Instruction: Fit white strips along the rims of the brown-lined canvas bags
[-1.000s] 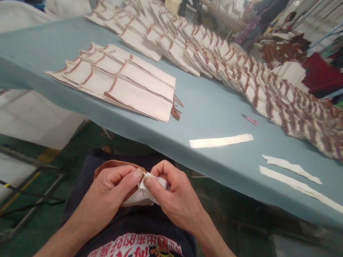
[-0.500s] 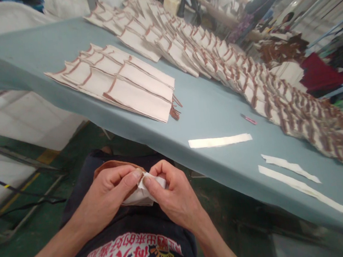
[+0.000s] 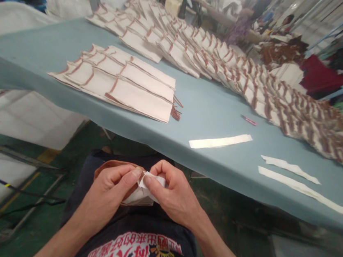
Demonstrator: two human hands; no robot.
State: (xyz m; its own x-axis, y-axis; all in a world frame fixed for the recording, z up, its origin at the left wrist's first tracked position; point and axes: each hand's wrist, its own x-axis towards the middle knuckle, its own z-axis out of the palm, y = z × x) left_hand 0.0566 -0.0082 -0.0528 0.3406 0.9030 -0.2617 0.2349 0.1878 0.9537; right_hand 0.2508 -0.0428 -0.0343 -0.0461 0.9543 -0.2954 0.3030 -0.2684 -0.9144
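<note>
Over my lap, my left hand (image 3: 109, 193) and my right hand (image 3: 173, 194) both pinch the same small white fabric piece with a brown edge (image 3: 142, 193). Thumb and forefinger tips of the two hands meet on its upper corner. The rest of the piece hangs under my left palm, partly hidden. Both hands sit below the near edge of the blue-grey table (image 3: 213, 111).
A fanned stack of white, brown-trimmed pieces (image 3: 123, 82) lies on the table's left. A long overlapping row of the same pieces (image 3: 246, 74) runs along the far side. White strips (image 3: 221, 141) (image 3: 302, 188) and a small pink pen (image 3: 249, 120) lie near the front. People work in the background.
</note>
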